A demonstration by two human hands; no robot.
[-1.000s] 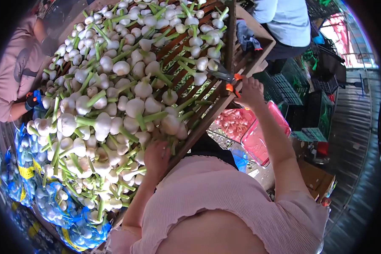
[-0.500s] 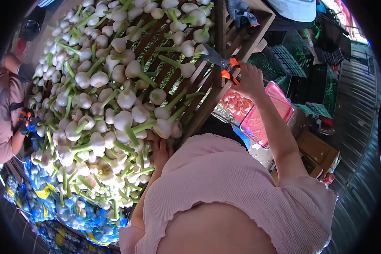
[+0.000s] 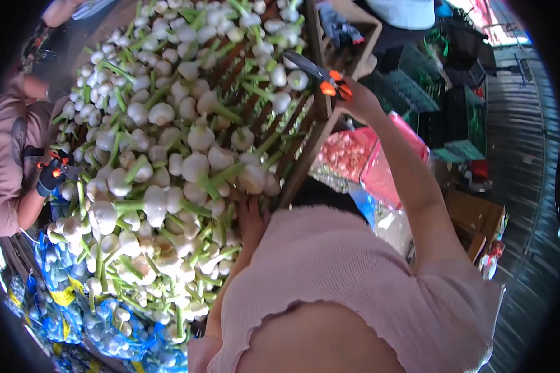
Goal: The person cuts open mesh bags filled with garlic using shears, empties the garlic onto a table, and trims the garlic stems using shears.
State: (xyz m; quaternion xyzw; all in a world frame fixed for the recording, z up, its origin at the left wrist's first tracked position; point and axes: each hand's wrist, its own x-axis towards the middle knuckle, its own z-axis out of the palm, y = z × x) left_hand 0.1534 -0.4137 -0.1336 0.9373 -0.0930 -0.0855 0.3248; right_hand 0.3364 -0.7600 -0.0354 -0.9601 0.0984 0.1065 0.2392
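Note:
My right hand (image 3: 358, 103) is closed around the orange handles of pruning shears (image 3: 311, 69), held over the wooden rim of a slatted table. The dark blades point up and left, close to a few white garlic bulbs (image 3: 279, 77) with cut green stems. At the table's near edge, my left hand (image 3: 251, 219) rests with its fingers stretched out against the pile. Its fingertips are partly hidden beside a large garlic bulb (image 3: 251, 178). Many more bulbs with green stalks cover the slats to the left.
Across the pile, a co-worker's gloved hand (image 3: 50, 180) holds orange-handled shears. Blue net bags (image 3: 115, 329) of bulbs stand at lower left. Right of the table are a pink basket (image 3: 386, 177), green crates (image 3: 463, 127) and a cardboard box (image 3: 476, 214). A cloth (image 3: 339, 26) lies at the table's far corner.
The view has shifted a little. My right hand has drawn the shears slightly up and left, with the blades turned more upward. The co-worker's shears have moved, and another person's arm shows at top left.

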